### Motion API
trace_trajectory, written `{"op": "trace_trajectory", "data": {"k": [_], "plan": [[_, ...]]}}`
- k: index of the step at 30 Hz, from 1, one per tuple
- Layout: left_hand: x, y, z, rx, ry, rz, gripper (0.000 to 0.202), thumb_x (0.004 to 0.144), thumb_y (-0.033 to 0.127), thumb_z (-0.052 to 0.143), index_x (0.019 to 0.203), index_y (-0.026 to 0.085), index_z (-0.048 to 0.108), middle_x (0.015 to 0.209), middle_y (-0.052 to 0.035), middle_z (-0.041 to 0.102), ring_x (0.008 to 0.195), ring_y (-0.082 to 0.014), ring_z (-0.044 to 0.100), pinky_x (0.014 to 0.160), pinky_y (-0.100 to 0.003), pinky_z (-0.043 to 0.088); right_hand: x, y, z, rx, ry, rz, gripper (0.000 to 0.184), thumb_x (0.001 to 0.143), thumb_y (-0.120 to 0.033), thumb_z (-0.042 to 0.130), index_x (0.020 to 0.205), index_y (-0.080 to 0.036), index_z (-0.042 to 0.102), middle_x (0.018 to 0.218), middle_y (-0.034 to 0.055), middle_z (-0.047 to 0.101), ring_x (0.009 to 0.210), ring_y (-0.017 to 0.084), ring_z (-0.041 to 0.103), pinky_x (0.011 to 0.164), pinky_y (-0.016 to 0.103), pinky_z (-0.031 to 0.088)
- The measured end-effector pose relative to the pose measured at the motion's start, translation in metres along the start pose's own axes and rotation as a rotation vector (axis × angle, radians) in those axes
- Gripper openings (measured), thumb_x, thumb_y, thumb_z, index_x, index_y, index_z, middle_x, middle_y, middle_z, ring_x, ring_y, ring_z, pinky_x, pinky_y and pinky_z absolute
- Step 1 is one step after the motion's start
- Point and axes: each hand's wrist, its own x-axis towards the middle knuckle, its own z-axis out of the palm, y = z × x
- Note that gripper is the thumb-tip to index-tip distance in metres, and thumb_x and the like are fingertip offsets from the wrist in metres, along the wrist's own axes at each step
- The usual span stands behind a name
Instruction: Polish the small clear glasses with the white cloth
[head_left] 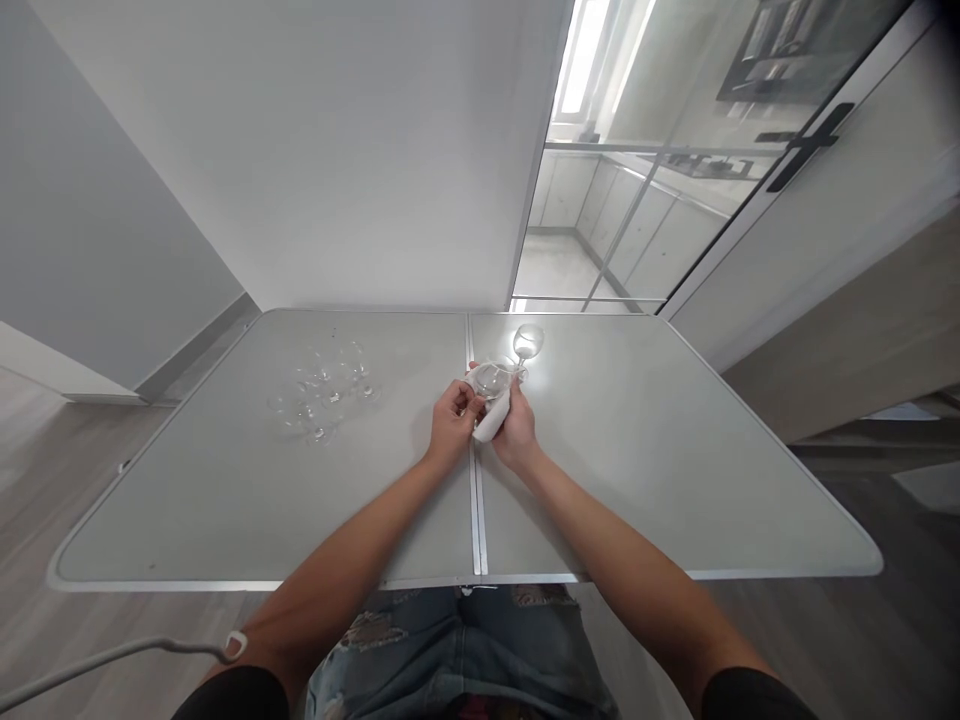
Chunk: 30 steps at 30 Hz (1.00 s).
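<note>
Over the table's middle seam, both my hands are closed around a clear stemmed glass [493,379] and a white cloth [491,420]. My left hand [452,418] pinches the glass and cloth from the left side, its fingertips near the lower part of the bowl. From the right, my right hand [519,428] grips the cloth against the glass, thumb pointing up. The glass's stem and foot are largely hidden by fingers and cloth. Just beyond my right hand stands another clear wine glass [529,342], upright on the table.
Several clear stemmed glasses [330,388] are grouped on the left half of the folding table [645,470]. A white wall [360,180] borders its far edge. Beyond the right side is a glass-paned door [637,210]. A pale cable [120,652] runs at the lower left.
</note>
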Motion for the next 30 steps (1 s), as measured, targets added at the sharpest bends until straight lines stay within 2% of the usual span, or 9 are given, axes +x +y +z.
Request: {"op": "trace_trajectory", "data": {"k": [5,10,13,18,20,23,26,28,30], "plan": [[0.006,-0.003,-0.007,0.281,0.076,0.187,0.031,0.092,0.047,0.062,0.079,0.019,0.064,0.085,-0.0039,0.055,0.085,-0.0175,0.054,0.077,-0.028,0.044,0.002,0.012,-0.007,-0.236,0.058,-0.186,0.047,0.095,-0.062,0.052,0.116,-0.022,0.066,0.116,0.0065,0.071,0.105,0.020,0.066,0.093,0.033,0.054],[0.014,-0.002,-0.019,0.392,-0.001,0.279,0.036,0.098,0.041,0.055,0.069,0.018,0.059,0.072,-0.0003,0.045,0.068,-0.0142,0.044,0.065,-0.028,0.037,0.007,0.018,-0.022,-0.658,0.057,-0.248,0.044,0.094,-0.062,0.053,0.106,-0.021,0.064,0.095,0.0048,0.069,0.088,0.019,0.063,0.084,0.032,0.052],[0.015,0.001,-0.022,0.391,0.039,0.296,0.038,0.096,0.041,0.058,0.066,0.018,0.057,0.075,-0.0007,0.045,0.070,-0.0139,0.044,0.065,-0.029,0.036,0.009,0.018,-0.025,-0.769,0.040,-0.247,0.044,0.091,-0.063,0.055,0.098,-0.020,0.062,0.084,0.0033,0.065,0.081,0.019,0.061,0.076,0.031,0.050],[0.018,0.005,-0.027,0.263,0.032,0.249,0.043,0.091,0.046,0.065,0.060,0.017,0.056,0.080,-0.0024,0.048,0.075,-0.0144,0.048,0.069,-0.029,0.040,0.013,0.016,-0.024,-0.654,-0.009,-0.030,0.049,0.081,-0.067,0.066,0.095,-0.020,0.062,0.076,0.0015,0.063,0.070,0.018,0.059,0.063,0.029,0.049],[0.020,0.005,-0.028,0.109,0.094,0.208,0.042,0.085,0.047,0.072,0.062,0.017,0.053,0.080,-0.0018,0.050,0.077,-0.0137,0.051,0.070,-0.028,0.042,0.011,0.012,-0.022,-0.574,-0.025,0.072,0.049,0.079,-0.067,0.069,0.094,-0.021,0.062,0.074,0.0009,0.063,0.067,0.017,0.059,0.061,0.029,0.048],[0.021,0.007,-0.025,-0.182,0.114,0.065,0.042,0.073,0.052,0.083,0.085,0.020,0.057,0.092,-0.0029,0.062,0.077,-0.0133,0.057,0.067,-0.026,0.045,0.005,0.003,-0.016,-0.436,-0.129,0.230,0.044,0.082,-0.063,0.068,0.088,-0.020,0.062,0.068,0.0009,0.062,0.064,0.017,0.059,0.061,0.029,0.048],[0.018,0.012,-0.020,-0.323,-0.029,-0.124,0.056,0.077,0.058,0.076,0.116,0.023,0.056,0.114,-0.0091,0.068,0.071,-0.0141,0.063,0.059,-0.027,0.046,0.000,-0.005,-0.011,-0.315,-0.314,0.368,0.041,0.086,-0.059,0.065,0.082,-0.018,0.062,0.069,0.0024,0.062,0.066,0.017,0.061,0.070,0.033,0.051],[0.016,0.013,-0.019,-0.309,-0.037,-0.137,0.057,0.081,0.056,0.073,0.123,0.024,0.054,0.120,-0.0104,0.068,0.069,-0.0140,0.064,0.057,-0.027,0.047,-0.001,-0.008,-0.012,-0.327,-0.376,0.398,0.040,0.087,-0.058,0.063,0.085,-0.018,0.062,0.073,0.0035,0.064,0.070,0.018,0.062,0.075,0.035,0.052],[0.017,0.012,-0.020,-0.231,0.028,-0.059,0.055,0.080,0.051,0.076,0.122,0.023,0.055,0.118,-0.0099,0.069,0.078,-0.0161,0.068,0.065,-0.028,0.051,0.001,-0.008,-0.016,-0.472,-0.389,0.360,0.038,0.087,-0.056,0.064,0.093,-0.019,0.061,0.079,0.0044,0.066,0.075,0.020,0.063,0.075,0.035,0.051]]}}
